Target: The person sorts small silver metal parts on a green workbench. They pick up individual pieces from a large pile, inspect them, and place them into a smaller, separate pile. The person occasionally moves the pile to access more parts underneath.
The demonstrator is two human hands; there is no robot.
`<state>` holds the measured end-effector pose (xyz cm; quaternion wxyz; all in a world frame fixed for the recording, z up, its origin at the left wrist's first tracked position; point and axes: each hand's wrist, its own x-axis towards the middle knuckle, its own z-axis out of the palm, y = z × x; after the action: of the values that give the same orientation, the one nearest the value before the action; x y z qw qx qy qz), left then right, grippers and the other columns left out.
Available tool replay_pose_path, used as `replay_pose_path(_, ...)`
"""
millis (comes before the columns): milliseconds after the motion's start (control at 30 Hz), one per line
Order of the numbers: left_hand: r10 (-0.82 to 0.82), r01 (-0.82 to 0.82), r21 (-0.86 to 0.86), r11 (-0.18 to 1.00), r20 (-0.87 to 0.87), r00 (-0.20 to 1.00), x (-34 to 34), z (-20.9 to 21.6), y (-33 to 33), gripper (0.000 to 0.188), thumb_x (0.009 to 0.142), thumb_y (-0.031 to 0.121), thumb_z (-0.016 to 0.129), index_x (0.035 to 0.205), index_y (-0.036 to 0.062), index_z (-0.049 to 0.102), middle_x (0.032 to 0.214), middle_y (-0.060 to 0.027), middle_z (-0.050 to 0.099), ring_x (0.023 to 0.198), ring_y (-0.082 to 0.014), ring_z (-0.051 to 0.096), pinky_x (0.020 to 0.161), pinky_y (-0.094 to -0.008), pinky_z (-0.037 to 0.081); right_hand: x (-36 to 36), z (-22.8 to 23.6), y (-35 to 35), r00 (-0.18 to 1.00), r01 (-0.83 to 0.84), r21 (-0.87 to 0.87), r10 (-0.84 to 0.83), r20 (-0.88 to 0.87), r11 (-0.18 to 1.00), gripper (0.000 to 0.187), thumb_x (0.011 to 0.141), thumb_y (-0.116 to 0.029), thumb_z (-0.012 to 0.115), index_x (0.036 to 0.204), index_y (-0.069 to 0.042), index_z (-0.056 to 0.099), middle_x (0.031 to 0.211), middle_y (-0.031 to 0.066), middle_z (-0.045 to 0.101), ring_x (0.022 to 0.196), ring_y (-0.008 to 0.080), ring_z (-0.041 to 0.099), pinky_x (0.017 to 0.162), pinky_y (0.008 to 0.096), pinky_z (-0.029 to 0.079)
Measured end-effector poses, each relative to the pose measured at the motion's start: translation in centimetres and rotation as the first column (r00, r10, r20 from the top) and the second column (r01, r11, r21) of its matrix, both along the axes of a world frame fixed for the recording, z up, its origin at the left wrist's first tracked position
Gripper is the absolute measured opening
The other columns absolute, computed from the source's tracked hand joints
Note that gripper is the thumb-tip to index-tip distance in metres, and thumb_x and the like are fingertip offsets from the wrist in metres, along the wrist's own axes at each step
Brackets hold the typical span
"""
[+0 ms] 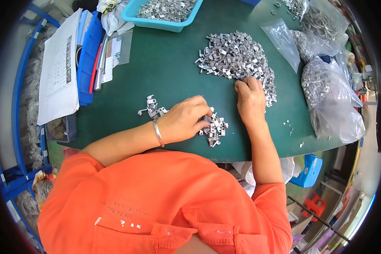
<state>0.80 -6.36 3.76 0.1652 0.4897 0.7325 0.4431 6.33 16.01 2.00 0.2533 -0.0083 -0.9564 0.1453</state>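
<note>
Left hand (184, 120): half curled, back upward. It was located to the left of the large heap (237, 55) and on the person's side of it. The thumb and fingers (204, 109) were bent around the edge of a small pile of metal parts (216, 129); whether they had hold of a part could not be told. A metal bracelet (158, 133) encircled the wrist. The small pile rested on the green desk (165, 67), between the person and the large heap. A loose cluster of similar parts (153, 109) lay just beyond the left forearm, left of the large heap and nearer than it.

Right hand (250, 99): fingers bunched and bent, set at the near edge of the large heap. The fingertips were partly hidden, so a grip on any part could not be confirmed. The large heap consisted of small grey metal parts, many with holes and bent tabs.

To the right of the large heap were a flat clear bag (281, 40) and a filled plastic bag (319, 86) containing metal pieces. Well to its left stood a blue file holder (86, 63) with paper sheets (59, 67). Beyond the large heap, toward its left, a turquoise tray (176, 28) held further metal parts.
</note>
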Motion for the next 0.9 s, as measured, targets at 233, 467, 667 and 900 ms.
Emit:
replay_pose_path(233,0.123,-0.129,-0.023,0.991,0.512,0.85,-0.2,0.0,-0.2,0.019,0.086,0.001,0.061,0.105,-0.0004,0.06,0.09,-0.0059,0.062,0.075,-0.011,0.062,0.066,-0.0234,0.051,2.7,1.4,-1.9,0.97,0.161,-0.937,0.227,0.092,-0.309,0.012,0.092,-0.01,0.059,0.095,0.001,0.059,0.084,0.007,0.062,0.071,0.0125,0.058,0.059,0.0242,0.049)
replay_pose_path(467,0.009,-0.127,0.043,0.991,0.923,0.385,-0.1,1.5,2.3,0.02,0.091,0.004,0.059,0.109,-0.0027,0.056,0.093,-0.0097,0.065,0.08,-0.0156,0.066,0.067,-0.0268,0.055,4.8,1.6,-3.3,0.964,0.075,-0.828,0.253,-0.083,-0.556,0.011,0.093,-0.01,0.057,0.098,0.0,0.058,0.087,0.0076,0.062,0.07,0.0145,0.059,0.059,0.0241,0.049)
replay_pose_path(667,0.117,-0.165,0.05,0.985,0.506,0.854,-0.5,1.2,-0.2,0.005,0.085,0.001,0.065,0.088,-0.0021,0.063,0.083,-0.0065,0.064,0.075,-0.0115,0.064,0.066,-0.0227,0.053,4.8,2.2,-2.8,0.987,-0.029,-0.688,0.13,0.096,0.725,0.006,0.085,-0.001,0.061,0.09,-0.001,0.062,0.09,0.0106,0.064,0.075,0.0241,0.062,0.065,0.0317,0.05)
replay_pose_path(900,0.315,-0.317,-0.201,0.927,-0.044,0.948,-4.3,1.9,-7.1,0.003,0.079,-0.002,0.065,0.081,-0.0015,0.063,0.077,-0.0071,0.056,0.058,-0.0132,0.052,0.054,-0.0247,0.042,1.9,0.1,0.0,0.95,0.312,0.027,-0.313,0.003,0.95,0.014,0.076,-0.009,0.07,0.087,-0.004,0.063,0.086,0.0098,0.058,0.081,0.0296,0.056,0.069,0.0398,0.047)
